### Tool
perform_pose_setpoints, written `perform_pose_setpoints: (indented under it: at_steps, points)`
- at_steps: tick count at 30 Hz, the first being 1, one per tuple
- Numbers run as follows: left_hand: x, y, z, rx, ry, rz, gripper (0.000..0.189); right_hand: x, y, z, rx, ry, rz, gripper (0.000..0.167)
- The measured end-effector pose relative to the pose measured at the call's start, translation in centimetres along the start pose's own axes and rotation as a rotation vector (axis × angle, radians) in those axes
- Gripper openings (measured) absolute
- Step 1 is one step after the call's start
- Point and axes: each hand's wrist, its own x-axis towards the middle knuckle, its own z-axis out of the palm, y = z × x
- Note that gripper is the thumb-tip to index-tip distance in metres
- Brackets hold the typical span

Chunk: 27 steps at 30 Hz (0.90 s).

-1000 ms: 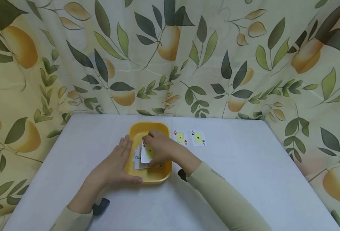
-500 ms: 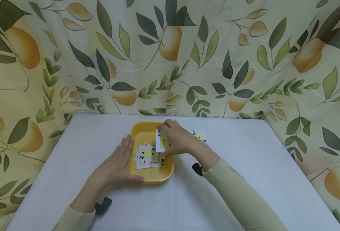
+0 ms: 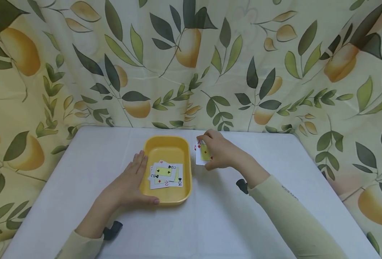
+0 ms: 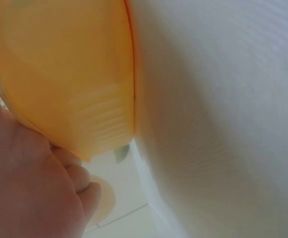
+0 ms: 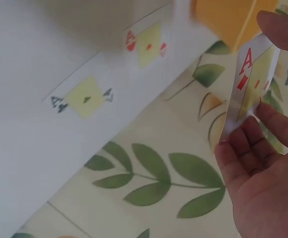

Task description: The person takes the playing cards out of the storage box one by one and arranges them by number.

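My right hand (image 3: 221, 149) pinches an ace of diamonds (image 3: 205, 153) between thumb and fingers, to the right of the yellow tray (image 3: 169, 149). In the right wrist view the card stands tilted, face showing, off the table. On the table there lie an ace of hearts (image 5: 147, 45) and an ace of clubs (image 5: 86, 98); in the head view my right hand and its card cover nearly all of them. My left hand (image 3: 126, 185) rests along the tray's left side, fingers straight on the rim, thumb at the near corner. A two of clubs (image 3: 163, 172) tops the overlapping playing cards inside the tray.
The white-covered table (image 3: 210, 223) ends at a back edge just beyond the tray and the aces. Behind it hangs a curtain (image 3: 184, 90) printed with leaves and fruit.
My right hand has lifted the ace of diamonds out of the tray and carried it right, over the ace of hearts. My left hand keeps its place on the tray.
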Motion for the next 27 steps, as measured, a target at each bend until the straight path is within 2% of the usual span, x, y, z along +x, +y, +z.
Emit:
perform_pose_setpoints:
  at_steps: [5, 16, 21, 27]
  points:
    - [-0.2, -0.4, 0.3, -0.012, -0.005, -0.02, 0.153, -0.1, 2.2, 0.1, -0.014, 0.0, 0.041, 0.092]
    - [0.1, -0.6, 0.3, -0.002, 0.006, 0.003, 0.152, -1.3, 7.8, 1.3, 0.004, -0.012, 0.184, 0.093]
    - [0.2, -0.4, 0.1, 0.003, 0.008, 0.014, 0.151, -1.6, 9.4, 1.1, -0.003, -0.011, 0.222, 0.093]
    - [0.2, -0.2, 0.0, 0.01, -0.009, -0.006, 0.152, -1.9, 11.0, 1.3, -0.004, -0.046, 0.26, 0.093]
